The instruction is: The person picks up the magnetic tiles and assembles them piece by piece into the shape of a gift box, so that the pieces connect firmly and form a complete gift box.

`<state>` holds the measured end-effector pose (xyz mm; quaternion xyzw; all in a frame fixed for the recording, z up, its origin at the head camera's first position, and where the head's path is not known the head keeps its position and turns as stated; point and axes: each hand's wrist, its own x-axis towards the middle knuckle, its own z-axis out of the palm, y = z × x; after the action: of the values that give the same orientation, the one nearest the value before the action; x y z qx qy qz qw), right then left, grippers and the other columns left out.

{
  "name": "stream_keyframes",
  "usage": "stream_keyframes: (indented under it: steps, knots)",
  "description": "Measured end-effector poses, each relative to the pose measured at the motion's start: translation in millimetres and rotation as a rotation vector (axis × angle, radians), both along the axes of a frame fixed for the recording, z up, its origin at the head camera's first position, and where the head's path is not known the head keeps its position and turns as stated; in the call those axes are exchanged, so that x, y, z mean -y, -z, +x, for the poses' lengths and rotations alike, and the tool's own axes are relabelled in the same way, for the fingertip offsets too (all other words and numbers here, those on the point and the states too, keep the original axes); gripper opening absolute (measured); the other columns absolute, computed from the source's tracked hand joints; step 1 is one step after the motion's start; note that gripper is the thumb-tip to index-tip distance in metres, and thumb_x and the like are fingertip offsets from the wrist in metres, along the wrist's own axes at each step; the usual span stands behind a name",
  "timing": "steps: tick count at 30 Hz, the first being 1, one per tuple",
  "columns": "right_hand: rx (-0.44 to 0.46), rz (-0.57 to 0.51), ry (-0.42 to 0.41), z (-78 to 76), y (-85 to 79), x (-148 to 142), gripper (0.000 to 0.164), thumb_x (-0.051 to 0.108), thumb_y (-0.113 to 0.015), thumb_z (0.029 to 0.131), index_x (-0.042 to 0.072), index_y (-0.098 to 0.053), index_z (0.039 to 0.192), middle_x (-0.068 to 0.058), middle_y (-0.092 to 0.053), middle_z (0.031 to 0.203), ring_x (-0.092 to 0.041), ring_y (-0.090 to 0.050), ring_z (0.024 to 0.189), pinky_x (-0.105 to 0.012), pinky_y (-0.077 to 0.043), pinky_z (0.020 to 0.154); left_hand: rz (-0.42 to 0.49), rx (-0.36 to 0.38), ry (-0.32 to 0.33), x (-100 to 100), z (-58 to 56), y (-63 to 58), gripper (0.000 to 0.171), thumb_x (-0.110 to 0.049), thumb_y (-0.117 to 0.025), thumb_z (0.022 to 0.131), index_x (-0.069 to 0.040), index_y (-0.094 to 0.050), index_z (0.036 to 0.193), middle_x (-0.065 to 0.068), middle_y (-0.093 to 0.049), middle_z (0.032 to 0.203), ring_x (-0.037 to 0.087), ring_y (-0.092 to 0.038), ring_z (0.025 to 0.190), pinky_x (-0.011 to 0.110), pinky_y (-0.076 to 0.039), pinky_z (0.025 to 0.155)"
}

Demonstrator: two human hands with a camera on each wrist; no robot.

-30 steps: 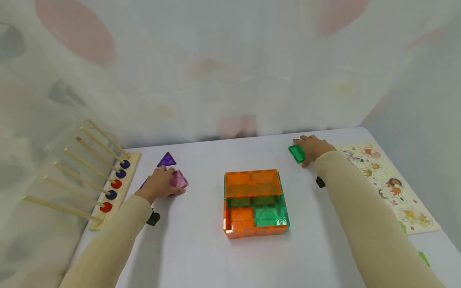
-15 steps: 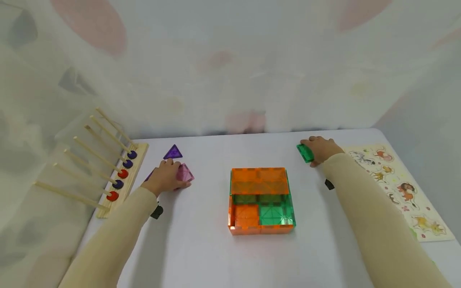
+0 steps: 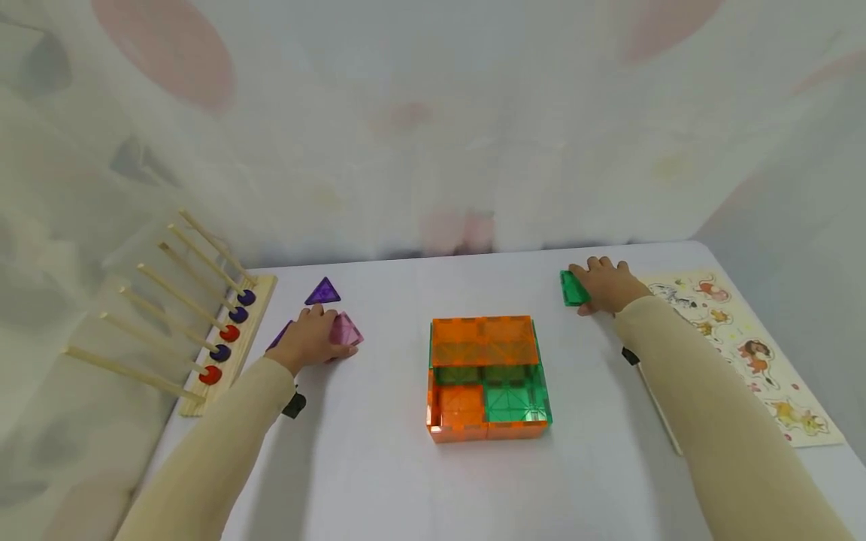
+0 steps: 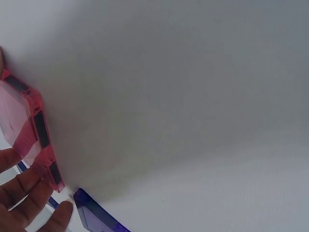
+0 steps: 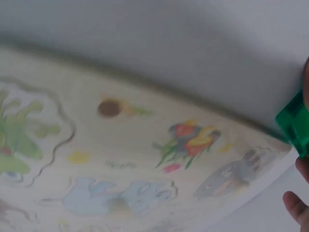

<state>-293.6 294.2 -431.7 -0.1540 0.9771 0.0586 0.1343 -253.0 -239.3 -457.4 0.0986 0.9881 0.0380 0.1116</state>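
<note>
My left hand (image 3: 310, 340) holds a translucent pink magnetic tile (image 3: 346, 330) at the left of the table. In the left wrist view, fingers and thumb grip the pink tile's edges, which show dark magnets. Just beyond this hand lies a purple triangular tile (image 3: 322, 291); another purple tile (image 3: 279, 335) is partly hidden beside it. At the back right, my right hand (image 3: 607, 285) holds a green magnetic tile (image 3: 571, 288) by its edge. Between the hands stands a low box of orange and green tiles (image 3: 487, 430), its rear half covered by orange tiles (image 3: 483, 340).
A wooden peg rack (image 3: 260, 297) with red and dark blue beads stands along the left edge. To the right lies an animal puzzle board (image 3: 737, 323), partly under my right forearm. A patterned cloth (image 3: 406, 165) hangs behind the table.
The right hand has shifted slightly right, and the green tile has turned a little in its grip. My left hand keeps hold of the pink tile. The head view has moved slightly.
</note>
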Motion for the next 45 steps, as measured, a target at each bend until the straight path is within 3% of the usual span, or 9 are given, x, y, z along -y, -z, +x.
stream_keyframes:
  steps: [7,13,17,21,24,28,31,36,45]
  knots:
    - [0.016,-0.035,-0.030,2.8,5.0,-3.8,0.094,0.056,-0.064,0.084,0.005,-0.022,0.152,-0.032,-0.040,0.140,-0.051,-0.036,0.128,-0.067,-0.028,0.105,-0.001,-0.037,0.031,-4.7,-2.9,2.3,0.090,-0.059,-0.070,0.077,0.007,-0.047,0.133,0.031,-0.048,0.124,0.040,-0.051,0.106,0.057,-0.050,0.087]
    - [-0.039,-0.074,-0.081,6.9,8.5,-6.2,0.091,0.063,-0.058,0.085,0.003,-0.033,0.148,-0.026,-0.049,0.136,-0.044,-0.044,0.125,-0.058,-0.037,0.105,0.055,-0.091,0.099,-21.2,-5.8,-6.1,0.088,-0.058,-0.073,0.075,0.003,-0.049,0.134,0.028,-0.052,0.121,0.039,-0.054,0.104,0.055,-0.052,0.083]
    - [-0.153,-0.136,-0.122,14.4,-3.4,-10.1,0.084,0.059,-0.060,0.086,0.001,-0.040,0.143,-0.024,-0.053,0.129,-0.041,-0.048,0.120,-0.056,-0.040,0.103,0.116,-0.169,0.197,-44.6,-7.1,-35.0,0.083,-0.053,-0.076,0.074,-0.001,-0.051,0.133,0.020,-0.053,0.111,0.032,-0.053,0.096,0.047,-0.053,0.079]
    - [-0.297,-0.206,-0.216,28.0,-29.2,-8.4,0.075,0.057,-0.064,0.084,0.010,-0.048,0.141,-0.021,-0.054,0.124,-0.037,-0.050,0.113,-0.053,-0.046,0.096,0.188,-0.186,0.298,-77.4,4.6,-72.3,0.081,-0.049,-0.078,0.074,-0.003,-0.050,0.135,0.014,-0.049,0.114,0.026,-0.049,0.100,0.041,-0.052,0.082]
    - [-0.453,-0.267,-0.402,43.0,-48.2,1.9,0.070,0.058,-0.066,0.082,0.014,-0.056,0.135,-0.019,-0.057,0.117,-0.034,-0.054,0.104,-0.050,-0.050,0.089,0.215,-0.194,0.385,-104.0,22.3,-95.0,0.081,-0.048,-0.078,0.076,-0.004,-0.049,0.137,0.013,-0.049,0.122,0.026,-0.047,0.107,0.041,-0.051,0.090]
    - [-0.654,-0.376,-0.676,67.2,-64.7,25.9,0.065,0.063,-0.064,0.081,0.014,-0.064,0.125,-0.015,-0.061,0.106,-0.030,-0.057,0.094,-0.045,-0.051,0.082,0.203,-0.257,0.539,-135.0,47.8,-111.0,0.081,-0.052,-0.076,0.077,-0.004,-0.050,0.136,0.012,-0.051,0.125,0.025,-0.047,0.110,0.039,-0.049,0.096]
    - [-0.714,-0.439,-0.773,85.8,-69.3,43.7,0.064,0.065,-0.061,0.081,0.014,-0.066,0.121,-0.013,-0.061,0.103,-0.027,-0.057,0.092,-0.043,-0.050,0.079,0.167,-0.307,0.644,-151.5,64.8,-113.6,0.080,-0.055,-0.074,0.076,-0.003,-0.052,0.134,0.009,-0.054,0.122,0.024,-0.047,0.108,0.036,-0.048,0.095]
    - [-0.727,-0.457,-0.767,110.5,-66.2,56.0,0.064,0.069,-0.057,0.082,0.017,-0.066,0.119,-0.011,-0.062,0.103,-0.024,-0.057,0.094,-0.041,-0.050,0.078,0.133,-0.328,0.727,-167.6,85.4,-105.0,0.079,-0.060,-0.070,0.076,-0.004,-0.056,0.129,0.007,-0.057,0.118,0.021,-0.049,0.103,0.032,-0.049,0.090]
    - [-0.678,-0.456,-0.744,126.9,-57.6,56.9,0.069,0.064,-0.069,0.075,0.018,-0.063,0.126,-0.009,-0.060,0.106,-0.022,-0.056,0.098,-0.039,-0.049,0.084,0.079,-0.329,0.692,-175.9,100.3,-77.3,0.082,-0.065,-0.071,0.072,-0.004,-0.059,0.126,0.004,-0.057,0.109,0.019,-0.046,0.093,0.030,-0.047,0.082]
